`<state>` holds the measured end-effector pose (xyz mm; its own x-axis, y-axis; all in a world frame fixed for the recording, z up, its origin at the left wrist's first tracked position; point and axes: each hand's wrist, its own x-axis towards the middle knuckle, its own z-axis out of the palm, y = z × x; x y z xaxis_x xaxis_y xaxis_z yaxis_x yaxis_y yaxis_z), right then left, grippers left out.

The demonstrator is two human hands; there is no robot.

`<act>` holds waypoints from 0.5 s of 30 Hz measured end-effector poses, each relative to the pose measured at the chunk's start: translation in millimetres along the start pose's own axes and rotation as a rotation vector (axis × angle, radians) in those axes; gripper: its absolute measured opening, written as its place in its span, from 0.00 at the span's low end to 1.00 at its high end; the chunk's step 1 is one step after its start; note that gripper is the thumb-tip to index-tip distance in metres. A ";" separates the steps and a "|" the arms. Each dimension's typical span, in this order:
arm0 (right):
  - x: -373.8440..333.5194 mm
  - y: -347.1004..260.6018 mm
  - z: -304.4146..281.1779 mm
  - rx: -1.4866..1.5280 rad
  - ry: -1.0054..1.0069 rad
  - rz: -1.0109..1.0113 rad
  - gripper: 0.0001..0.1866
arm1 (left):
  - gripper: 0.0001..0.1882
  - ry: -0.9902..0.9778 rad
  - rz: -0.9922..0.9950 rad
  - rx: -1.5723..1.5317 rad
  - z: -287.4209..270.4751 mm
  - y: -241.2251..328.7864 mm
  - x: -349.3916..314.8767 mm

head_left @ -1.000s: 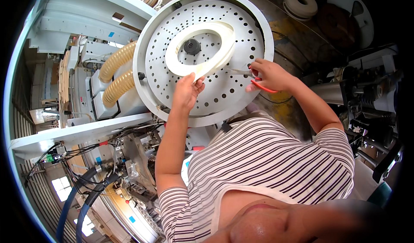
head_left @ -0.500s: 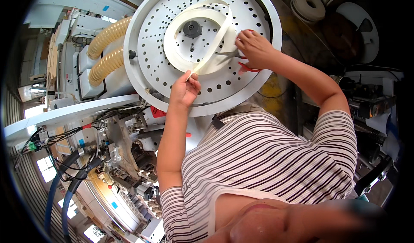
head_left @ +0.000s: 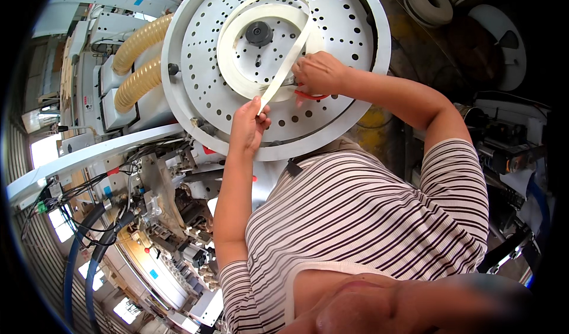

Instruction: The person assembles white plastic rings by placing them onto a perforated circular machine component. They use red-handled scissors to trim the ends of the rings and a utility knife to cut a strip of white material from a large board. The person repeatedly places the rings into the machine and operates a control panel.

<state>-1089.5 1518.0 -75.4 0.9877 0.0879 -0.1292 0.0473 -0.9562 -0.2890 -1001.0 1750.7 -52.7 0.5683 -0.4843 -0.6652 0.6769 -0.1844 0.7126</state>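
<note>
A coil of cream edge-banding strip point(head_left: 226, 53) lies on a large round white perforated turntable point(head_left: 198, 100), around a black knob point(head_left: 259, 33). Its loose end point(head_left: 287, 65) loops up and comes down toward me. My left hand point(head_left: 248, 127) pinches the tip of that end between thumb and fingers, over the turntable's near part. In my right hand point(head_left: 322, 73) are red-handled scissors point(head_left: 312, 96), fingers wrapped round the grips. Their blades point left and reach the strip a little above my left hand. Whether they touch it I cannot tell.
A raised rim point(head_left: 382, 44) circles the turntable. Two ribbed yellowish hoses point(head_left: 139, 85) run at its left, with machinery and cables point(head_left: 148, 150) nearer me. White rolls point(head_left: 428, 3) and a pale disc point(head_left: 504, 41) stand at the far right.
My right hand has moved left with the scissors, bringing the blades to the strip. The strip's loose end now runs straighter toward my left hand, which still pinches it.
</note>
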 end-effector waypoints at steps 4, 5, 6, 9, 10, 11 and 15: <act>-0.9 9.6 0.6 -0.041 0.249 -0.141 0.41 | 0.11 -0.077 -0.060 -0.166 -1.1 10.4 -2.6; 2.5 8.3 -1.5 -0.004 0.145 -0.089 0.42 | 0.11 -0.091 -0.078 -0.181 -0.9 14.0 -4.6; 4.7 7.5 -3.2 0.034 0.040 -0.038 0.42 | 0.11 -0.098 -0.053 -0.186 -3.1 15.3 -6.0; 8.2 8.1 -1.3 0.022 -0.073 0.025 0.44 | 0.11 -0.116 0.072 -0.159 -12.2 24.9 -12.1; 3.0 8.5 -5.5 0.058 -0.098 0.026 0.45 | 0.12 -0.115 0.142 -0.119 -11.5 34.9 -20.4; -6.2 9.8 -15.1 0.088 -0.126 0.028 0.46 | 0.13 -0.119 0.213 -0.085 -10.9 44.4 -27.9; -50.9 21.2 -35.3 0.371 -0.115 -0.009 0.47 | 0.16 -0.123 0.328 0.167 -18.5 55.4 -51.1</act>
<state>-1133.4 1483.4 -41.5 0.9633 0.1471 -0.2247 -0.0218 -0.7911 -0.6113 -983.9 1781.0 16.7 0.6747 -0.6376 -0.3717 0.3776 -0.1344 0.9161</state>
